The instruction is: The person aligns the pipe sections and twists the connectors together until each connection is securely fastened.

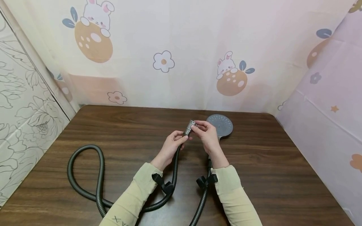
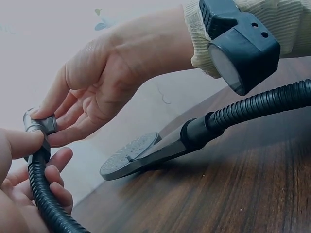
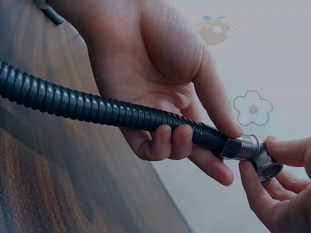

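My left hand grips the end of a black ribbed shower hose, with the thumb near the black end nut. My right hand pinches a silver metal elbow fitting between thumb and fingers. The fitting's threaded neck meets the hose's end nut, and its round open mouth faces downward in the right wrist view. How far the threads are engaged I cannot tell. Behind the right hand, a grey round shower head lies on the table, its handle joined to the hose's other end.
The hose makes a loop on the left of the brown wooden table and runs under my left forearm. Black wrist cameras hang by both cuffs. A patterned curtain stands behind the table.
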`<state>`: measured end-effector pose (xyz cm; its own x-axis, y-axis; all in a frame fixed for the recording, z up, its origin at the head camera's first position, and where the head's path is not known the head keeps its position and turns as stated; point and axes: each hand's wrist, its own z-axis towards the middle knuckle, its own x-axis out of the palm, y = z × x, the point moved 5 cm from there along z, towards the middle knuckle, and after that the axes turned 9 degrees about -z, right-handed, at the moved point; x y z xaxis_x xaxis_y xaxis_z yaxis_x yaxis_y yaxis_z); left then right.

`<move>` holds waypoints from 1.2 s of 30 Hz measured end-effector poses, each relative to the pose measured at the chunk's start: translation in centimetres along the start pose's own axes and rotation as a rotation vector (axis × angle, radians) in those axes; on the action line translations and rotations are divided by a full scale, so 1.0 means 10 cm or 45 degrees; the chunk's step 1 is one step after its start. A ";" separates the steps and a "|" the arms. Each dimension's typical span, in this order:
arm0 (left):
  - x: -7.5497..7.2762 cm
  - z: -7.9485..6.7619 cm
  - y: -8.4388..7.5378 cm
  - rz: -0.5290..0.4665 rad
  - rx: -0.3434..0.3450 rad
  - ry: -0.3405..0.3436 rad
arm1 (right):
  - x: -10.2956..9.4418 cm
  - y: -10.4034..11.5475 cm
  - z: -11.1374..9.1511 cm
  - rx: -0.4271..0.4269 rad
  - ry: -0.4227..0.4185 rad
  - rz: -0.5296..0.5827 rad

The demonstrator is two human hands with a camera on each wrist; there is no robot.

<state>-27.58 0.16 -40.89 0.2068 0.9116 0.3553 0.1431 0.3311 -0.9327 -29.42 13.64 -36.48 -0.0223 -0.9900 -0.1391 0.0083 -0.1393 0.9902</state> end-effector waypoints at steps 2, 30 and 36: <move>0.00 -0.01 -0.01 -0.013 -0.006 0.000 | 0.00 0.00 0.00 0.007 -0.008 0.005; -0.03 0.03 0.03 -0.007 0.014 -0.008 | 0.01 -0.01 -0.01 0.017 -0.054 0.008; -0.04 0.03 0.03 -0.005 0.016 -0.033 | 0.02 -0.01 -0.02 0.019 -0.078 0.045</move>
<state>-27.92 -0.08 -41.30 0.1813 0.9163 0.3572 0.1314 0.3374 -0.9321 -29.25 13.48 -36.58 -0.0835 -0.9911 -0.1038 -0.0051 -0.1038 0.9946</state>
